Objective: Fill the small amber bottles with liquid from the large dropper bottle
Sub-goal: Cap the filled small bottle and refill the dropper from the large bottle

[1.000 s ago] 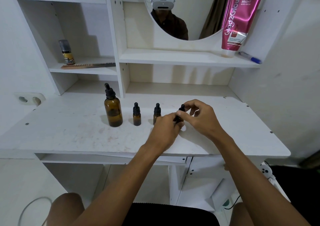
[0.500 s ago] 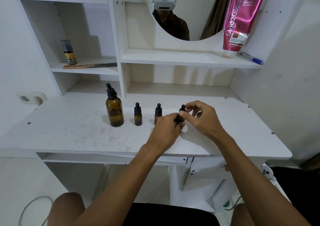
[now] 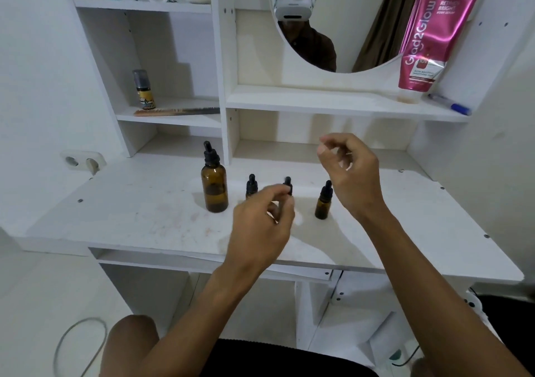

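Head view is looking down on a white vanity desk, where the large amber dropper bottle is standing upright toward the left with its black dropper cap on. Three small amber bottles are standing in a row to its right, all capped: the first small bottle just beside the large one, the middle small bottle next, and the third small bottle at the right end, standing free with nothing touching it. The left hand is hovering low in front of the first two small bottles and hiding their lower halves, its thumb and forefinger curling close to the middle bottle's cap; blur is making it impossible to tell whether they are pinching the cap or merely close to it. The right hand is hanging raised above the third bottle, fingers loosely curled and holding nothing. On the shelf above, a pink Glad2Glow tube is leaning cap-down with a blue pen lying beside it, and a comb is lying on the left shelf by a yellow-labelled bottle
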